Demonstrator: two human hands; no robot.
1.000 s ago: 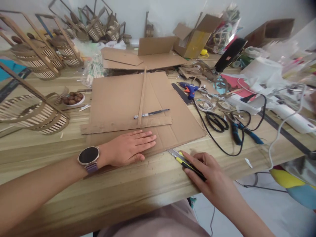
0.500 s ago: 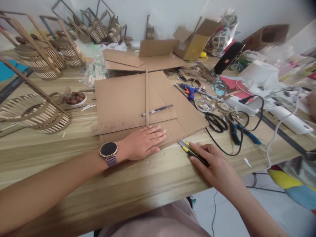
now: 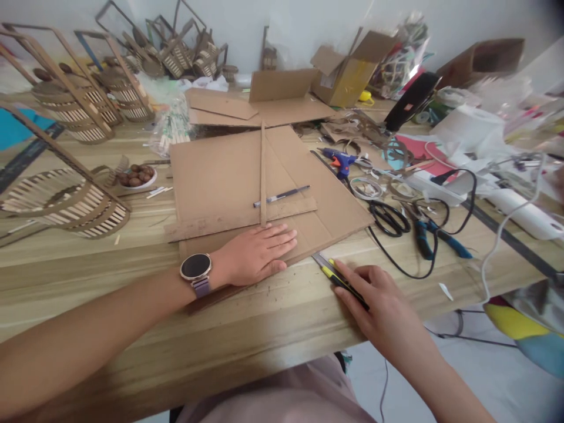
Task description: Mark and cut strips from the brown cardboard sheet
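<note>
My left hand [image 3: 259, 254] lies flat with its fingers spread on the front part of a brown cardboard sheet [image 3: 211, 176]. Held in my right hand [image 3: 374, 294] is a yellow and black utility knife [image 3: 337, 275], its blade out and its tip at the sheet's front edge. A long thin cardboard strip [image 3: 263, 164] runs front to back over the sheet, ending by my left fingertips. Under this strip or against it lies a pen [image 3: 282, 195], beside a short cardboard strip [image 3: 293, 208].
Right of the sheet are black scissors [image 3: 388, 218], blue pliers [image 3: 425, 238], a glue gun [image 3: 338, 160] and cables. Slatted baskets [image 3: 66, 202] and a bowl of nuts [image 3: 136, 176] stand left. Open cardboard boxes [image 3: 348, 73] are behind.
My right hand has moved slightly left with the knife, whose blade tip has shifted left along the cardboard's front edge. My left hand stays flat in the same place on the cardboard.
</note>
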